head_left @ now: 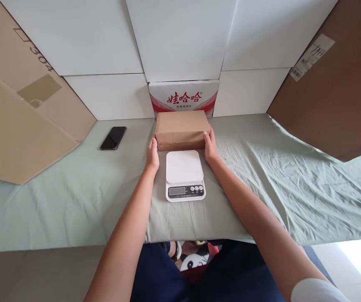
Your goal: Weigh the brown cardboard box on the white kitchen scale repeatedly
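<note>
A brown cardboard box [182, 129] lies on the pale green cloth, just beyond a white kitchen scale [184, 174]. My left hand [152, 154] presses against the box's left end and my right hand [210, 146] against its right end, so both hands grip it between them. The box rests on the cloth and does not touch the scale's platform. The scale's display faces me and reads nothing I can make out.
A black phone [113, 137] lies on the cloth at the left. A red-and-white printed carton [184, 97] stands behind the box against white panels. Large cardboard sheets lean at the left [19, 121] and right [334, 92]. The table edge [73, 247] runs near me.
</note>
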A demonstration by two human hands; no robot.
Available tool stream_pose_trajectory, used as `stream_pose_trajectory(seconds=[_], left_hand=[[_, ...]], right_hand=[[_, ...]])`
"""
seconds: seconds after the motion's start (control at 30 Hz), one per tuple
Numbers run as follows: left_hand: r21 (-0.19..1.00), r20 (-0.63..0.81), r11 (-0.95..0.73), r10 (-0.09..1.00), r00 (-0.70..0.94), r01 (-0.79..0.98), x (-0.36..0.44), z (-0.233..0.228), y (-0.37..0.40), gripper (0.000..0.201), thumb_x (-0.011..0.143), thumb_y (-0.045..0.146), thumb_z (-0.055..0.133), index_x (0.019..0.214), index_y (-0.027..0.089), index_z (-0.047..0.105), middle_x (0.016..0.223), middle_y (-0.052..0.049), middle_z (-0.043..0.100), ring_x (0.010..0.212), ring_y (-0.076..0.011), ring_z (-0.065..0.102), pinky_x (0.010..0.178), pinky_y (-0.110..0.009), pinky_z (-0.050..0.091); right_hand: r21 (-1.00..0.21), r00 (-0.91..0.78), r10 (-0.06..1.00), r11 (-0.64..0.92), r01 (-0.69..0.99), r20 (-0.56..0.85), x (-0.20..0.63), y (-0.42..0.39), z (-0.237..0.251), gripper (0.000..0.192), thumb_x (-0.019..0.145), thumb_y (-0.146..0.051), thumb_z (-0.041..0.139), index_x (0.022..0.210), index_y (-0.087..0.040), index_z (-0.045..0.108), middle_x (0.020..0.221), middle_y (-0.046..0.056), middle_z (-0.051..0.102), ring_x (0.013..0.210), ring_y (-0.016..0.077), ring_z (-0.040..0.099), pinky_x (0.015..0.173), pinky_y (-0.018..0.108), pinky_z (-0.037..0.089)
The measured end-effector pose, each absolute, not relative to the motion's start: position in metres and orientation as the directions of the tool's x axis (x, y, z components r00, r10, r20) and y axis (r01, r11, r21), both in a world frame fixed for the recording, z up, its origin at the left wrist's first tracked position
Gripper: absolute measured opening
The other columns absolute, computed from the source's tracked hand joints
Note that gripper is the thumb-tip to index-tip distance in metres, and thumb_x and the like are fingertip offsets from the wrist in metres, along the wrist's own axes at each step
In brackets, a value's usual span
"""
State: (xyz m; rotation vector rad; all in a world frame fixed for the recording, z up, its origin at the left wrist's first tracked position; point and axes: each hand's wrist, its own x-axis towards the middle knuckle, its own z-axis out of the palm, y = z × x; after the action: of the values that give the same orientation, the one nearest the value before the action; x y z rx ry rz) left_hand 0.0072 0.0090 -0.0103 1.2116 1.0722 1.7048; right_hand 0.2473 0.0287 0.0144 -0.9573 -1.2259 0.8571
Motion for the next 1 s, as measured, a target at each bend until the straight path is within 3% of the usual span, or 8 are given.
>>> stream_pose_trajectory(seconds=[0.17,0.7,1.0], left_hand=[[0.933,0.314,-0.348,0.913,-0.259,-0.094,0.008,-0.010,0.008,0.077,0.089,0.079,0.048,0.140,0.023,0.062,0.158,-0.011,0.055,0.154,-0.0262,0.042,0.128,-0.040,0.031],[0.933,0.278,-0.311,0.942,-0.187,-0.180,0.014,0.000,0.000,0.084,0.085,0.084,0.049,0.143,0.024,0.060,0.158,-0.011,0.055,0.156,-0.0290,0.039,0.125,-0.041,0.037],[0.921,0.344,-0.373,0.914,-0.215,-0.109,0.010,0.005,-0.004,0.076,0.087,0.080,0.051,0.136,0.024,0.064,0.151,-0.011,0.061,0.150,-0.0273,0.048,0.123,-0.038,0.038]], right_hand=[[-0.928,0.140,0.919,0.372,-0.002,0.368,0.245,0.026,0.017,0.074,0.088,-0.070,0.054,0.150,-0.029,0.047,0.165,0.003,0.046,0.158,0.0277,0.035,0.135,0.051,0.021],[-0.914,0.094,0.911,0.406,-0.028,0.401,0.246,0.029,0.011,0.059,0.091,-0.059,0.054,0.143,-0.031,0.053,0.155,0.003,0.056,0.149,0.0299,0.046,0.131,0.053,0.031],[-0.884,0.099,0.880,0.467,-0.009,0.464,0.243,0.021,0.019,0.068,0.089,-0.062,0.054,0.151,-0.034,0.044,0.159,0.000,0.052,0.153,0.0277,0.041,0.133,0.051,0.028]])
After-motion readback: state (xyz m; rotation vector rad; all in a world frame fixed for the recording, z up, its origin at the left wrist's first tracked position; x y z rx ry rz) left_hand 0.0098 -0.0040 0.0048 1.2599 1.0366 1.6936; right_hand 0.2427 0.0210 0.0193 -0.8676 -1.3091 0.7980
